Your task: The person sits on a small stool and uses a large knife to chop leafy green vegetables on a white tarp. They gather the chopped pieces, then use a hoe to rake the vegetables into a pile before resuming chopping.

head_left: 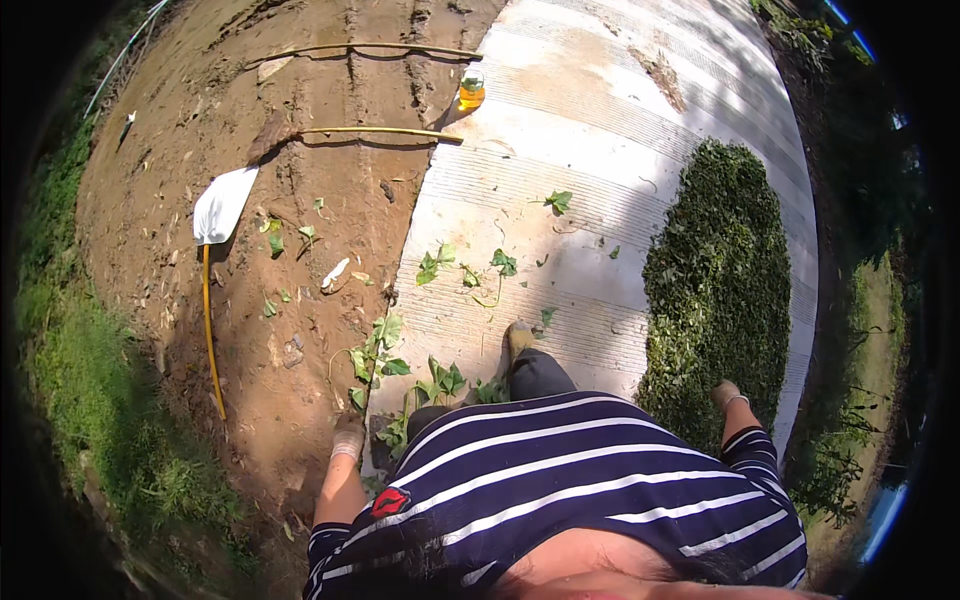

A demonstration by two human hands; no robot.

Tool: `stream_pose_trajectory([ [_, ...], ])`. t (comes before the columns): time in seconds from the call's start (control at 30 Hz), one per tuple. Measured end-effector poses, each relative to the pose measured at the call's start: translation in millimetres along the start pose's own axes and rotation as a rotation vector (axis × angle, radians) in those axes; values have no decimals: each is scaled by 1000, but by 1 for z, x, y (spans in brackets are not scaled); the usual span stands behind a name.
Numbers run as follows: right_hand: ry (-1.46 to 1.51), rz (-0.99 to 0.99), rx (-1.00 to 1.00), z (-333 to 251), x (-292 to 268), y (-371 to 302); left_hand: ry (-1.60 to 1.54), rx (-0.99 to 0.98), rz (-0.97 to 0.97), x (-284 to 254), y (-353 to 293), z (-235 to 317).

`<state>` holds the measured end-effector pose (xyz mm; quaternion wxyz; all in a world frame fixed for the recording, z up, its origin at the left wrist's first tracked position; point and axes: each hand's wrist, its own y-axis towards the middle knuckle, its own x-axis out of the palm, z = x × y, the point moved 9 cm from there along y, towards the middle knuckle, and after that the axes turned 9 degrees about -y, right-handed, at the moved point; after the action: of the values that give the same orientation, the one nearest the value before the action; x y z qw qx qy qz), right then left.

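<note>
My left hand (348,437), in a dirty light glove, hangs low beside my body over the brown soil. Its fingers are too small and shaded to make out. Nearest to it are green leafy vines (378,350) along the edge of the concrete. My right hand (727,392), also gloved, hangs on the other side, in front of the lower end of a long heap of chopped green leaves (715,265). Whether it touches the heap, and how its fingers are set, I cannot tell. One boot (519,338) shows on the concrete strip (580,250).
On the soil to the left lie a shovel (228,205) with a pale blade and yellow handle, a hoe (270,137) and another pole (380,46). A container of orange liquid (471,93) stands by the concrete edge. Loose leaves (558,202) are scattered about. Grass (100,390) borders the left.
</note>
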<state>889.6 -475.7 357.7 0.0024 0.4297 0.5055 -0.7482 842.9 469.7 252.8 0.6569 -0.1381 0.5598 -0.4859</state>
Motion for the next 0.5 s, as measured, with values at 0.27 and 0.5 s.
stream_pose_trajectory([
  [0.27,-104,508,-991,-523,-328,58,41,-398,-146,89,-101,-144],
  [0.5,-571,282,-1516,-811,-265,32,207,-51,-555,199,-50,1],
])
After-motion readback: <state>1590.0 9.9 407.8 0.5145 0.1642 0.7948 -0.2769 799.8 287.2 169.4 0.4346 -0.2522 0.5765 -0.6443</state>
